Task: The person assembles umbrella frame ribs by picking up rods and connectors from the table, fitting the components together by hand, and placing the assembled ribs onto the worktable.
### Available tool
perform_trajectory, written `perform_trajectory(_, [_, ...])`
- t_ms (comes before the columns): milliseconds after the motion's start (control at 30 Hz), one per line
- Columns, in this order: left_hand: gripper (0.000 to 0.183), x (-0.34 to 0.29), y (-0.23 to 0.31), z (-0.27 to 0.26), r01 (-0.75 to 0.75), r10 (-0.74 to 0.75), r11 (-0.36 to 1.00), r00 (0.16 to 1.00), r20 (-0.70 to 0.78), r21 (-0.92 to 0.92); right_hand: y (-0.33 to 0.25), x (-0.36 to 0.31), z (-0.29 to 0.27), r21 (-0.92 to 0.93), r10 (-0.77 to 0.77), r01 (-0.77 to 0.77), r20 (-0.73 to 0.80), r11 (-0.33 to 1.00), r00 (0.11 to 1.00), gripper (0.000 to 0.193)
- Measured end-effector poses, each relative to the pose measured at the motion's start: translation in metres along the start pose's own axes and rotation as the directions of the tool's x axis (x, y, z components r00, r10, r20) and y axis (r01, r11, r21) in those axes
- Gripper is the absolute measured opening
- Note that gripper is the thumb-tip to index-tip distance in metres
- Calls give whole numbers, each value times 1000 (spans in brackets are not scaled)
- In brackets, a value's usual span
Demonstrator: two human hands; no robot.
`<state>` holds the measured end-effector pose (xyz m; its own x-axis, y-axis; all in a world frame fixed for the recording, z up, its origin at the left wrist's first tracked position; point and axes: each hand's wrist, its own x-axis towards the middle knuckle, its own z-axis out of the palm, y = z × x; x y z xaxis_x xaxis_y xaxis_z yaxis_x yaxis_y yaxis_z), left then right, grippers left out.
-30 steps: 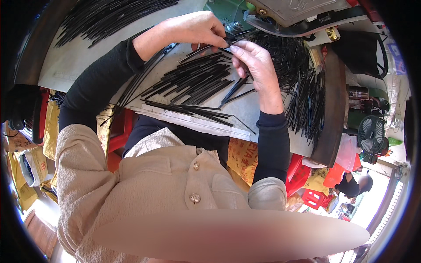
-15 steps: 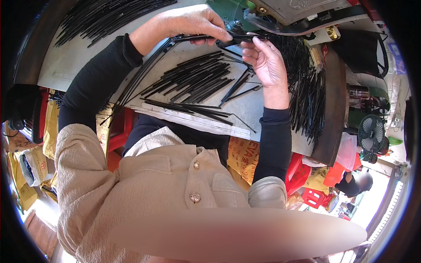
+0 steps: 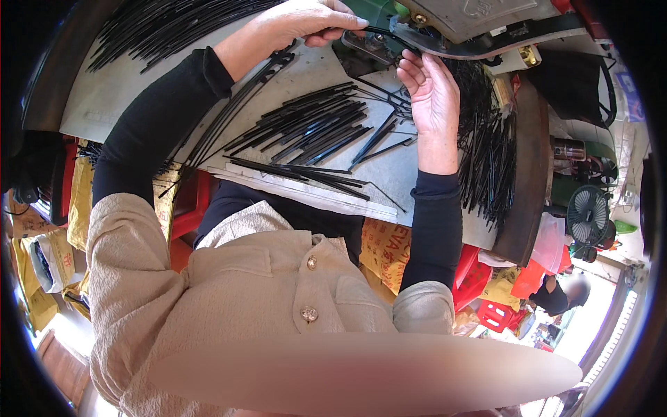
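Note:
At the far edge of the worktop, a thin black strip (image 3: 386,32) stretches between my two hands beside a machine. My left hand (image 3: 316,22) pinches its left end between thumb and fingers. The strip's right end is at the fingertips of my right hand (image 3: 431,89), which are curled closed with the palm partly facing up. Below my hands lies a loose pile of black strips (image 3: 306,125), and several angled black pieces (image 3: 381,142) rest to its right. Another bunch of long thin black pieces (image 3: 236,104) lies under my left forearm.
A grey and green machine (image 3: 479,24) stands at the far side, right behind my hands. Large heaps of black strips lie at the far left (image 3: 174,31) and along the right edge (image 3: 490,160). A fan (image 3: 589,212) and a person (image 3: 559,292) are farther right.
Both hands have moved apart and the left one farther away, toward the machine. The strip between them now slants down to the right. Some angled pieces now show on the worktop beneath.

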<state>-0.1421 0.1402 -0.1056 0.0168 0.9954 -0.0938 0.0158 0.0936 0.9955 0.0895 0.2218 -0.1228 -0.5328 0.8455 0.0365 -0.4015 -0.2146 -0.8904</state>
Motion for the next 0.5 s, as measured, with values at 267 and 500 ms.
perform_trajectory(267, [29, -1, -3, -6, -5, 8, 997, 999, 39, -72, 4, 0, 4, 1, 1, -1, -15, 1000, 1000, 15])
perform_trajectory(500, [28, 4, -2, 2, -8, 8, 1000, 1000, -14, 12, 3, 0, 1, 46, -4, 6, -44, 999, 999, 14])
